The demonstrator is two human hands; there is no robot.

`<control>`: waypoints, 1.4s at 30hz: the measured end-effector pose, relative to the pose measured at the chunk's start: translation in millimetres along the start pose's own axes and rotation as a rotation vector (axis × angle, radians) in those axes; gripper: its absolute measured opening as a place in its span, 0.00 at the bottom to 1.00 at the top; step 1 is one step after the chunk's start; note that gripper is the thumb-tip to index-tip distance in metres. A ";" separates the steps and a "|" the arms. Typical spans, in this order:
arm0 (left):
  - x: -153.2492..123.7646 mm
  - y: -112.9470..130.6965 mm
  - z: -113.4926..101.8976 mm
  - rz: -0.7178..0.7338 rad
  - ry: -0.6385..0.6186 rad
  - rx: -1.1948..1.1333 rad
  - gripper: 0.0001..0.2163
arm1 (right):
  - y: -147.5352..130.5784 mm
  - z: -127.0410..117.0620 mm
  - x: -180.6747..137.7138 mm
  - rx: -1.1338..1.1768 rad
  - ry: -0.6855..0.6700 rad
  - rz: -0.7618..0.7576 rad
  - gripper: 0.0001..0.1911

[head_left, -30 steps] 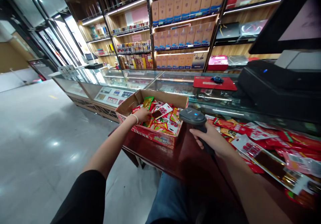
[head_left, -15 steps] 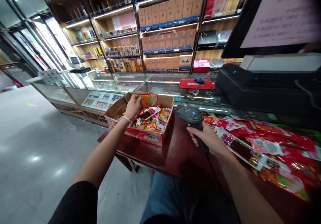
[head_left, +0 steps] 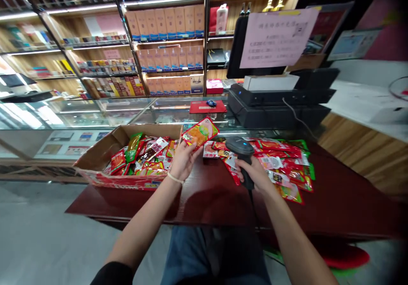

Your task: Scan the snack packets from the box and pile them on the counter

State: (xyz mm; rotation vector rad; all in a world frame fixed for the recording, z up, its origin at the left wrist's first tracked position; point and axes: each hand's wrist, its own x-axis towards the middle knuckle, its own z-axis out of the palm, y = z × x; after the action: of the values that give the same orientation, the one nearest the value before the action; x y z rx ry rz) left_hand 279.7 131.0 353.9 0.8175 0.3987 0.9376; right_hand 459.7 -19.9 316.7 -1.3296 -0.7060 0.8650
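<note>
My left hand [head_left: 185, 161] grips a red-edged snack packet [head_left: 201, 132] by its lower left end, raised above the table just right of the cardboard box. My right hand [head_left: 255, 172] is wrapped round the handle of a black barcode scanner [head_left: 239, 145], whose small blue light is lit. The scanner's head points left, towards the packet, with a gap between them. Several mixed snack packets lie in the open cardboard box [head_left: 119, 182]. More red and white snack packets [head_left: 287, 161] are spread in a pile on the table behind and right of my right hand.
The dark red wooden table [head_left: 204, 204] carries the box and the pile. Behind it runs a glass display counter [head_left: 140, 110] with a mouse [head_left: 211, 103] on a red mat. A black printer-like machine [head_left: 274, 106] and a monitor with a pink paper sheet [head_left: 277, 38] stand at the back right.
My left hand has lifted the snack packet out of the box and brought it right, near the scanner. The view has turned right. My right hand still holds the scanner.
</note>
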 end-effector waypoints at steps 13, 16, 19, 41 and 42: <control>23.3 -101.7 -40.0 -0.386 -0.056 -0.420 0.07 | 21.6 -31.5 -4.9 -0.020 0.030 0.021 0.16; 22.1 -102.5 -46.9 -0.449 -0.091 -0.420 0.11 | 26.7 -28.8 -1.1 -0.012 0.041 0.022 0.16; 23.0 -105.9 -52.7 -0.463 -0.066 -0.380 0.13 | 27.2 -25.7 0.0 -0.009 0.043 0.019 0.17; 29.6 -106.7 -58.8 -0.131 0.077 -0.115 0.36 | 14.0 -28.0 -11.9 -0.027 0.056 0.045 0.17; 30.9 -108.8 -60.2 -0.147 0.087 -0.126 0.32 | 14.0 -27.4 -12.4 -0.037 0.055 0.050 0.17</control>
State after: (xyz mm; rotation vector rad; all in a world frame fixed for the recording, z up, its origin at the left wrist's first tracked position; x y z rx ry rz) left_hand 319.0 147.5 233.1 0.6259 0.4645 0.8541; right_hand 474.6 -44.3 300.0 -1.4043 -0.6508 0.8550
